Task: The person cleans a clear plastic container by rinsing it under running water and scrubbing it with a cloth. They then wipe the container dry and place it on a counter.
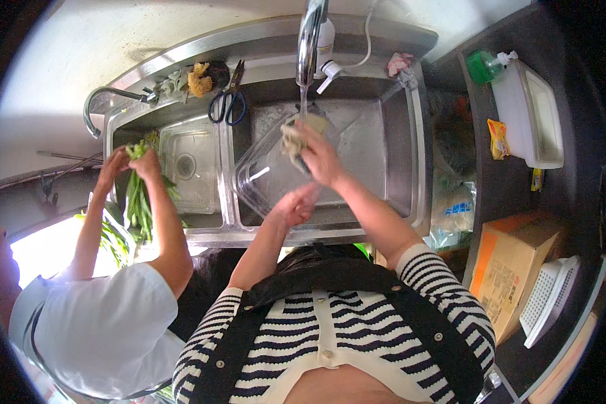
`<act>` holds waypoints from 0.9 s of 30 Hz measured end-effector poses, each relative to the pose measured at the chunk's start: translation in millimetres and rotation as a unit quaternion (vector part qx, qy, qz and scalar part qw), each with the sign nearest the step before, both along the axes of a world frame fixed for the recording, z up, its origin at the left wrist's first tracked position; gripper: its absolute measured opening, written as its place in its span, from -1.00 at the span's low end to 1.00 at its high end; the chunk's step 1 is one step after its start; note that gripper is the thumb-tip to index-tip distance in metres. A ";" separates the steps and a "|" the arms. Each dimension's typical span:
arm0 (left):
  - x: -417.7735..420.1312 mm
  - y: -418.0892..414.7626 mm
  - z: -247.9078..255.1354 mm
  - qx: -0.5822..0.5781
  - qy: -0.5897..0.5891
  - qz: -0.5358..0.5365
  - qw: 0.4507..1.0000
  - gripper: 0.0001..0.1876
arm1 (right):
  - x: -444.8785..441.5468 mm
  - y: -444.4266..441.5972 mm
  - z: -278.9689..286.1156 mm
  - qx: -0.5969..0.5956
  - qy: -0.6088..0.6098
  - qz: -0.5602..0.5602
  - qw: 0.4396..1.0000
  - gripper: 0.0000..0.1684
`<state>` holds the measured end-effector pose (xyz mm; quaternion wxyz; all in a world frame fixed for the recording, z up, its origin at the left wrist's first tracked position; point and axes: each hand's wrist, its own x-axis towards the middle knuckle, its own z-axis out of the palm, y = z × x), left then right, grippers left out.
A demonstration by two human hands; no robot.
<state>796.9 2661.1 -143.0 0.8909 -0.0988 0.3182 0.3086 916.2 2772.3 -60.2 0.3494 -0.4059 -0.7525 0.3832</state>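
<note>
A clear plastic container (265, 174) is tilted in the right basin of the steel sink (401, 151). My left hand (299, 204) is curled at its near edge and appears to grip it, though the fingers are blurred. In my right hand (319, 157) is a wet, pale cloth (294, 139), pressed against the container's far part. Water runs from the chrome faucet (305, 55) onto the cloth and container. Part of the container's near side is hidden by my hands.
At the left basin, a co-worker's hands (136, 161) hold green leafy vegetables (140, 202). Blue-handled scissors (227, 103) lie across the divider's far end, beside a yellow sponge (199, 81). A white bottle (325, 43) stands behind the faucet. A cardboard box (510, 267) sits at right.
</note>
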 end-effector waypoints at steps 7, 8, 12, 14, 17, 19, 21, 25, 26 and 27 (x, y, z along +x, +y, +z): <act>-1.2 -19.1 27.0 0.074 0.194 -0.081 0.975 -0.67 | 25.2 101.0 -97.4 -0.434 0.137 -0.072 0.888 -0.62; -1.3 -17.1 20.0 0.075 0.197 -0.074 0.975 -0.68 | 32.1 105.8 -118.0 -0.524 0.255 -0.068 0.810 -0.60; -5.4 -20.3 19.0 0.073 0.269 -0.045 0.959 -0.69 | 24.5 67.4 -109.1 -0.645 0.366 -0.126 0.658 -0.53; 0.5 -2.9 30.3 0.067 0.308 -0.012 0.949 -0.68 | 11.4 39.4 -94.3 -0.675 0.439 -0.156 0.572 -0.51; -6.3 16.3 21.3 0.162 0.436 -0.028 0.885 -0.69 | -8.1 -8.0 -75.0 -0.676 0.442 -0.200 0.554 -0.50; -13.4 26.7 18.6 0.133 0.467 -0.031 0.874 -0.69 | -8.2 -29.1 -55.2 -0.673 0.432 -0.216 0.560 -0.50; -22.0 26.5 5.4 0.181 0.479 0.001 0.859 -0.68 | 0.6 -44.2 -59.0 -0.661 0.464 -0.162 0.567 -0.50; -25.7 22.5 2.7 0.162 0.507 0.064 0.844 -0.71 | 19.5 -46.1 -22.6 -0.573 0.278 -0.159 0.754 -0.63; -23.0 22.0 13.7 0.091 0.523 0.057 0.846 -0.71 | 26.6 -38.5 -32.9 -0.500 0.218 -0.152 0.824 -0.65; -24.3 17.9 11.6 0.092 0.510 0.068 0.853 -0.72 | 32.4 -28.1 -41.8 -0.419 0.156 -0.141 0.883 -0.66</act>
